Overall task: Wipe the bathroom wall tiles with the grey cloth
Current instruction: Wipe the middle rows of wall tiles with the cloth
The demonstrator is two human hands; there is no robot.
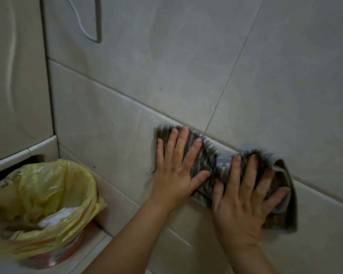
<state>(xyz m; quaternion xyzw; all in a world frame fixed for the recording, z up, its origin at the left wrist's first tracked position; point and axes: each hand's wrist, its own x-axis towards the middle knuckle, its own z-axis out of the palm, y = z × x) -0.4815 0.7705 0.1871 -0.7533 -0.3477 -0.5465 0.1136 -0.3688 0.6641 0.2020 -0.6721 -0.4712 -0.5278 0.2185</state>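
Grey cloth (212, 161) lies flat on the wall tiles (186, 66), low down and to the right. There is one cloth. It has thin stripes and it is a bit bunched up in the middle. It sits across the long line where the big top tiles meet the lower ones.

Two hands are on it. The left hand (174, 171) is spread wide, with its fingers straight, and it presses the left end of the cloth on the wall. The heel of that hand touches bare tile. The right hand (244, 198) is spread wide too and presses the right end of the cloth. The two thumbs are close to each other. Neither hand pinches the cloth; both only push it flat. Two bare arms come up from the bottom of the view.

Two big pale tiles fill the top of the wall, with one thin line between them. Longer tiles run below them.

One bin (67, 252) stands in the low left corner on a tiled ledge (99, 240), close to the wall and well apart from the hands. One yellow bag (48, 194) lines it and folds over its rim. Something white (55, 216) lies inside the bag. I cannot tell what it is.

One white panel (18, 76) with curvy grooves stands at the left. One thin white cord (79, 20) hangs at the top of the wall.
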